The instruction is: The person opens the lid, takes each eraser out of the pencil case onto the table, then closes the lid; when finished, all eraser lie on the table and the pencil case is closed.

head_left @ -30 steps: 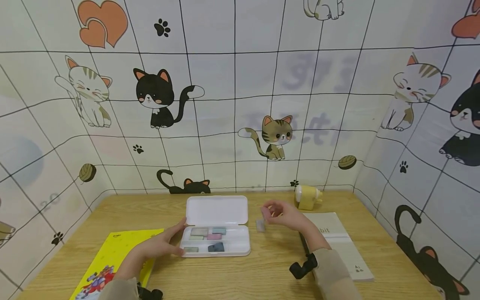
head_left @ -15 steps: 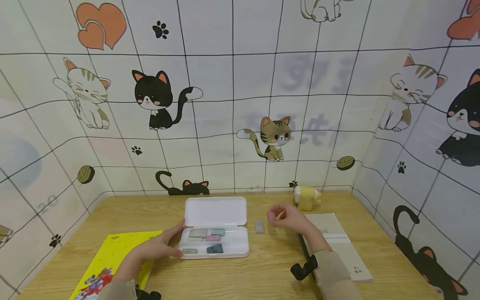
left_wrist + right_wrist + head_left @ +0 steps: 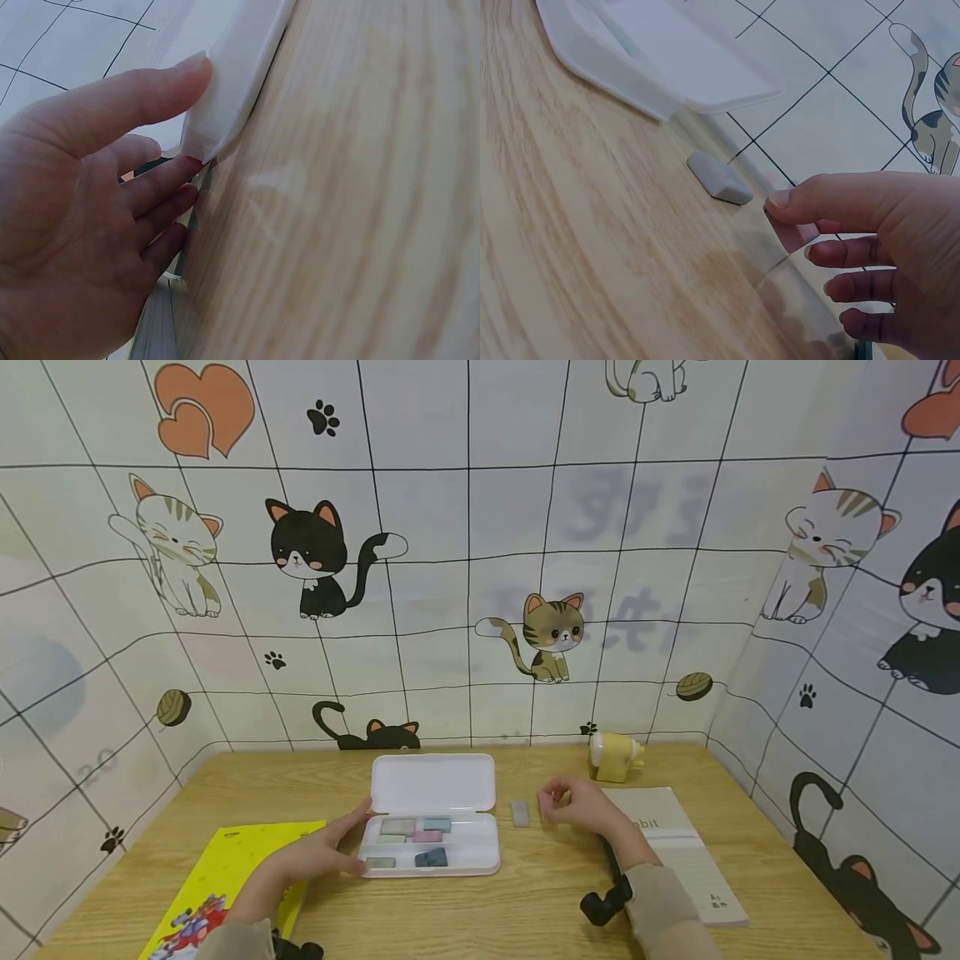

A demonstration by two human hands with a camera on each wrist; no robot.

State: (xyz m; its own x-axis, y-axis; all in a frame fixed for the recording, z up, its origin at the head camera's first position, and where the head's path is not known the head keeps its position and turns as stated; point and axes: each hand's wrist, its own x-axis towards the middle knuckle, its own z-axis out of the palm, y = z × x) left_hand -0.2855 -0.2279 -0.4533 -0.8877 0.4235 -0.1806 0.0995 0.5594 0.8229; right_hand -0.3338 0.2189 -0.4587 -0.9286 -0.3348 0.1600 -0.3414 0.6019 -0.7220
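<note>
A small pink eraser is pinched between thumb and fingers of the right hand low over the table, just right of the grey eraser, and is best carried level to the open white case, which is steadied at its left edge by the spread left hand.

loose eraser right of case, sharpener behind

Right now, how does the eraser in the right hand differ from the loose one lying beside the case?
The pink eraser is pinched in the right hand above the table; the grey eraser lies flat on it, untouched. Pink against grey. The pink one is partly hidden by fingers; the grey one shows whole. Both are small blocks outside the white case.
</note>
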